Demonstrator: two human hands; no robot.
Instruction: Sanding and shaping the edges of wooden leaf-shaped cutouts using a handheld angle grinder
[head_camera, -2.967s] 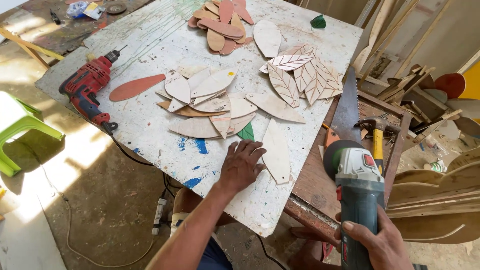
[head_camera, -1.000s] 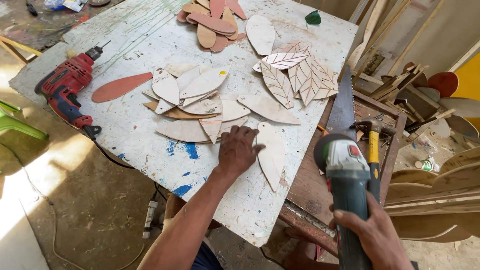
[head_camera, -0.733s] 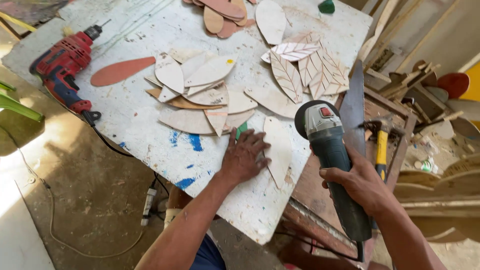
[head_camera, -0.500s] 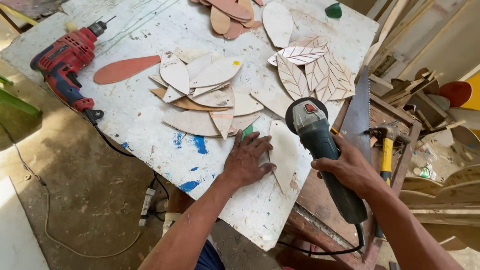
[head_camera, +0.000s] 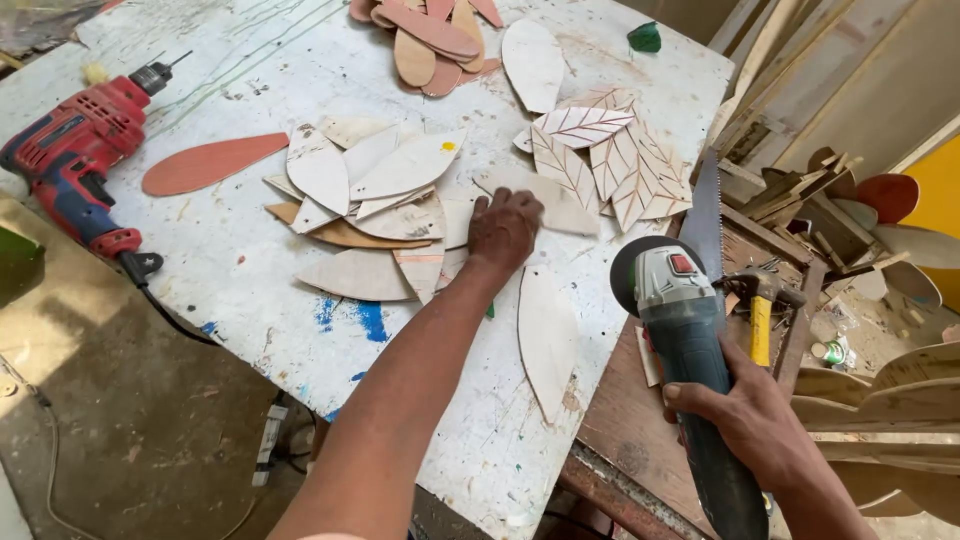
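Picking a blank: your left hand (head_camera: 505, 228) lies on the leaf pile (head_camera: 400, 200), fingers loosely bent, gripping nothing. Your right hand (head_camera: 745, 425) wraps the grinder (head_camera: 680, 320) (disc off the wood). The next move calls for one leaf pinned flat.

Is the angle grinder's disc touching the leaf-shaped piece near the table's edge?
No: the angle grinder, gripped by the right hand, hangs beside the table, clear of the leaf-shaped piece.

Left arm stretched forward, left hand (head_camera: 503, 228) palm down, fingers (head_camera: 488, 205) spread. Right hand (head_camera: 745, 420) low, fingers curled in grip.
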